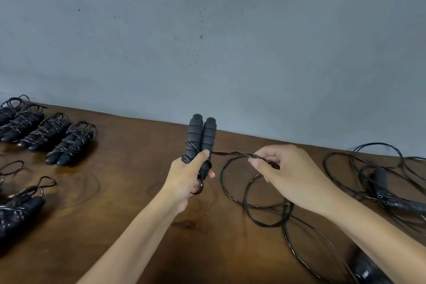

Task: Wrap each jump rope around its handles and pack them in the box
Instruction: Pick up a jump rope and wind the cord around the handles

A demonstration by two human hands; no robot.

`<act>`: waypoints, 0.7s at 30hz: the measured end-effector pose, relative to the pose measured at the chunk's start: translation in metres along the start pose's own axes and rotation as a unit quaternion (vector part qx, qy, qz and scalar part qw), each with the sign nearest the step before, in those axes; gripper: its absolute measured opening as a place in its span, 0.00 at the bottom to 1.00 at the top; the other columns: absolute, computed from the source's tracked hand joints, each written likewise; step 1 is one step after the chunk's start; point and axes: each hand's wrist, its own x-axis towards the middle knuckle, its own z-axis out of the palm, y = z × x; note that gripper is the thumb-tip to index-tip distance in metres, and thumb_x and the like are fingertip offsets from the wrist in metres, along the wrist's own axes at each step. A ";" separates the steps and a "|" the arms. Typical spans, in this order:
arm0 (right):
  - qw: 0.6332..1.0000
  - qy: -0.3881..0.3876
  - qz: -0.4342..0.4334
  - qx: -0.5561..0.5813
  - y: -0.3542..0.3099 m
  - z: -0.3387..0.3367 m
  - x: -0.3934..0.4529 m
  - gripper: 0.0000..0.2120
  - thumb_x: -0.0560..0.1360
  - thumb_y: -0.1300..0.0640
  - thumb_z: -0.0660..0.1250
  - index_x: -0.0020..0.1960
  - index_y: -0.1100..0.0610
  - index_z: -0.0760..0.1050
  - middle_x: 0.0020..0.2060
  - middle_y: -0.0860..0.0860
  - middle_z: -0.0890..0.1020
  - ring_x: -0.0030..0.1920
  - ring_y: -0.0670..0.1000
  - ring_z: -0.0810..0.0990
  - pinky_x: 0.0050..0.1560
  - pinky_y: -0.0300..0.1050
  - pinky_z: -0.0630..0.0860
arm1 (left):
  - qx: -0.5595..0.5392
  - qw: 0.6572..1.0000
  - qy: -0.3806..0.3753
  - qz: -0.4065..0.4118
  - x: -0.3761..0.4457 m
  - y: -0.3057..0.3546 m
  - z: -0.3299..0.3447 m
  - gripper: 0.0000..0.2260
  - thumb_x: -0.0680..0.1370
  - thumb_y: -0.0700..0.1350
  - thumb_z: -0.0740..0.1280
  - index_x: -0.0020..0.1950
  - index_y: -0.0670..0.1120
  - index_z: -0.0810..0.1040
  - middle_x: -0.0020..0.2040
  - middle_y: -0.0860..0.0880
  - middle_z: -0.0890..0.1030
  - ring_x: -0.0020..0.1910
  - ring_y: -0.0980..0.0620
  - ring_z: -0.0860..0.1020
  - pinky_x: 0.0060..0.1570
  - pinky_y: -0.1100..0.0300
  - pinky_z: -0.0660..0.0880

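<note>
Handles, two black foam ones pressed side by side and upright, sit in the left hand, fingers curled round their lower part with the thumb laid across the front. Rope, thin and black, makes a few turns around the lower handles, then runs taut and twisted to the right of the handles into the right hand, which pinches it between thumb and fingertips. Slack from that rope loops on the wooden table below the right hand. Left of the handles, four wrapped bundles lie in a row near the wall, with another wrapped bundle closer to the person. Far right of the handles lies a loose tangle of unwrapped rope with a handle in it.
</note>
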 end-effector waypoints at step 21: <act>0.972 -0.028 -0.147 -0.183 -0.039 -0.049 0.066 0.09 0.82 0.52 0.65 0.46 0.46 0.82 0.37 0.38 0.84 0.33 0.42 0.75 0.36 0.41 0.68 | 0.370 0.899 -0.214 0.093 -0.030 0.028 0.028 0.09 0.81 0.54 0.69 0.47 0.50 0.77 0.37 0.49 0.86 0.26 0.56 0.73 0.31 0.65 0.70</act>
